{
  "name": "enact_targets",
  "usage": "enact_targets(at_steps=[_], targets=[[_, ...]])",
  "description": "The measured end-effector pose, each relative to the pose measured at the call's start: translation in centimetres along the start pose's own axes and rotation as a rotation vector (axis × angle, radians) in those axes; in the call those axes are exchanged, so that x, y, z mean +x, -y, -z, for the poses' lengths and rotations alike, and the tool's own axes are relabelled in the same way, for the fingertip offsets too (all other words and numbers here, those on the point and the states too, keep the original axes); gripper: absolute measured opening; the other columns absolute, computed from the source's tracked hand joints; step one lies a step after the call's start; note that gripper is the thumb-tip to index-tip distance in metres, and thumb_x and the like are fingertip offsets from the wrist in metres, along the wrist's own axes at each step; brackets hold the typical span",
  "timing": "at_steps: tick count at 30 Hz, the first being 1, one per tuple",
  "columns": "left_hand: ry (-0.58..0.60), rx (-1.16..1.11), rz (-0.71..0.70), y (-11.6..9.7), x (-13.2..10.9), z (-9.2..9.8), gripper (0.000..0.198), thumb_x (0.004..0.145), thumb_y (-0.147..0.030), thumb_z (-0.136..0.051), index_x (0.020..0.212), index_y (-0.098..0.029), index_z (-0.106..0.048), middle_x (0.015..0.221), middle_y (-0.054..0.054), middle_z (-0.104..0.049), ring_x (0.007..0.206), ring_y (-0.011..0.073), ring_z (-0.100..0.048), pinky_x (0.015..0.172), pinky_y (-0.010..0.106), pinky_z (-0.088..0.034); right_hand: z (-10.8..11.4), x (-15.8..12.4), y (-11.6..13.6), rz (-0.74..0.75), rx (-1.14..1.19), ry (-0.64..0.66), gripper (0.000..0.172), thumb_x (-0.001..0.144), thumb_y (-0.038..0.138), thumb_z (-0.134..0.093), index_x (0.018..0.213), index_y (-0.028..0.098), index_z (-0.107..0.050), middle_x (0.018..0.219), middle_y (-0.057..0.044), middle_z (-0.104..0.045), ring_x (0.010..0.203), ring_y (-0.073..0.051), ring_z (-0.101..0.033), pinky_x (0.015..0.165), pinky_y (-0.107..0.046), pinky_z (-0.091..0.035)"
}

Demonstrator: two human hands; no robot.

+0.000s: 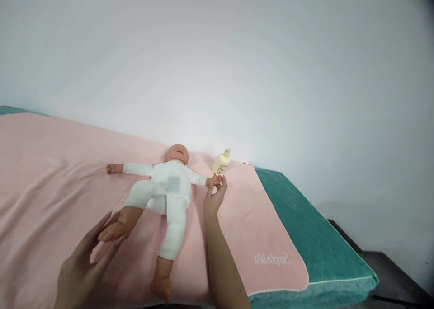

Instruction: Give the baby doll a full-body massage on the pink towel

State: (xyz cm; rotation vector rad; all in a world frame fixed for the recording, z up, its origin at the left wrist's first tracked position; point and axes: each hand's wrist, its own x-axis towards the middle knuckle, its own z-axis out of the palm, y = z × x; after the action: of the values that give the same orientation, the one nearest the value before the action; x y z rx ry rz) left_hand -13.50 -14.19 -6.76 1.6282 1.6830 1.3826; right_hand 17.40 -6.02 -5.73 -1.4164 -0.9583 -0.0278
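A baby doll with a white cloth body lies on its back, head toward the wall and limbs spread. At the lower left, my left hand grips one of its bare feet, thumb on one side and fingers on the other. My right hand reaches up to the doll's hand on the right side and pinches it between thumb and fingers. Just behind that doll hand stands a pale yellow pump bottle, slightly tilted in view. Whether my fingertips touch the bottle I cannot tell.
A pink blanket with "Simple life" lettering lies under the doll, wrinkled at the left. It covers a green padded mattress, whose edge shows at the right. A white wall rises behind. Something dark stands at the lower right.
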Motion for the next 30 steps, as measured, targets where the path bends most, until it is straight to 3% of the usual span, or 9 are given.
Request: enact_targets(at_steps=[3,6,8,15,20,23,25,28,30], targets=[[0.019,-0.113,0.116,-3.2,2.7,-1.0,0.062,0.080,-0.059,-0.059,0.137,-0.034,-0.053,0.134,0.001,-0.064,0.120,0.0295,-0.062,0.081,0.034,-0.061,-1.4,-1.5,1.1,0.221,0.043,0.078,0.046,0.094,0.035,-0.051,0.137,0.019,-0.042,0.134,-0.017,-0.057,0.122,-0.024,-0.058,0.098,-0.041,-0.051],[0.021,-0.227,0.165,-5.4,4.8,-2.1,0.060,0.078,-0.054,-0.065,0.134,-0.031,-0.056,0.128,0.004,-0.068,0.120,0.0295,-0.062,0.098,0.041,-0.053,-2.4,-2.4,1.2,0.498,-0.005,0.266,0.041,0.095,0.030,-0.051,0.135,0.022,-0.046,0.124,-0.013,-0.064,0.116,-0.022,-0.062,0.096,-0.040,-0.054],[0.036,-0.317,0.184,-6.3,5.8,-2.9,0.059,0.077,-0.049,-0.069,0.130,-0.027,-0.059,0.125,0.007,-0.069,0.119,0.0295,-0.063,0.102,0.042,-0.051,-2.7,-2.5,0.9,0.650,-0.049,0.366,0.042,0.096,0.028,-0.049,0.138,0.023,-0.044,0.119,-0.011,-0.067,0.110,-0.022,-0.066,0.092,-0.040,-0.057],[0.078,-0.462,0.141,-6.0,7.2,-5.2,0.055,0.074,-0.047,-0.074,0.124,-0.026,-0.062,0.125,0.007,-0.069,0.120,0.0299,-0.062,0.105,0.047,-0.049,-2.3,-2.0,1.3,0.792,-0.062,0.415,0.042,0.098,0.022,-0.048,0.140,0.023,-0.045,0.119,-0.010,-0.069,0.110,-0.020,-0.066,0.093,-0.036,-0.058],[0.060,-0.379,0.121,-6.0,6.2,-4.3,0.054,0.076,-0.049,-0.071,0.125,-0.028,-0.061,0.126,0.005,-0.068,0.120,0.0308,-0.061,0.104,0.045,-0.050,-2.2,-2.0,1.0,0.711,-0.034,0.350,0.039,0.097,0.023,-0.049,0.137,0.022,-0.048,0.118,-0.011,-0.069,0.109,-0.019,-0.066,0.092,-0.035,-0.057],[0.063,-0.216,0.130,-6.4,4.8,-2.7,0.054,0.078,-0.050,-0.069,0.127,-0.030,-0.059,0.127,0.003,-0.068,0.121,0.0309,-0.061,0.101,0.043,-0.051,-1.6,-1.7,0.9,0.460,-0.002,0.247,0.037,0.096,0.028,-0.049,0.132,0.021,-0.052,0.120,-0.011,-0.067,0.112,-0.020,-0.065,0.094,-0.035,-0.055],[0.064,-0.116,0.132,-6.2,3.6,-1.6,0.054,0.078,-0.053,-0.067,0.127,-0.031,-0.059,0.127,0.001,-0.068,0.120,0.0310,-0.062,0.089,0.038,-0.058,-1.0,-1.1,0.9,0.298,-0.001,0.180,0.036,0.097,0.032,-0.046,0.130,0.020,-0.054,0.124,-0.012,-0.065,0.116,-0.021,-0.062,0.097,-0.038,-0.052],[0.056,-0.041,0.069,-4.5,1.9,-0.5,0.053,0.076,-0.056,-0.066,0.124,-0.033,-0.061,0.124,0.000,-0.070,0.111,0.0301,-0.067,0.067,0.031,-0.061,0.1,0.3,0.4,0.134,-0.063,0.129,0.044,0.099,0.038,-0.037,0.136,0.018,-0.050,0.133,-0.014,-0.060,0.125,-0.023,-0.056,0.103,-0.042,-0.046],[0.073,-0.013,-0.019,-2.6,0.8,-0.1,0.051,0.075,-0.054,-0.067,0.122,-0.034,-0.063,0.119,-0.001,-0.072,0.103,0.0288,-0.071,0.070,0.033,-0.062,0.7,1.3,-0.7,0.056,-0.143,0.082,0.052,0.098,0.045,-0.035,0.140,0.016,-0.046,0.142,-0.018,-0.053,0.135,-0.028,-0.046,0.108,-0.048,-0.040]])
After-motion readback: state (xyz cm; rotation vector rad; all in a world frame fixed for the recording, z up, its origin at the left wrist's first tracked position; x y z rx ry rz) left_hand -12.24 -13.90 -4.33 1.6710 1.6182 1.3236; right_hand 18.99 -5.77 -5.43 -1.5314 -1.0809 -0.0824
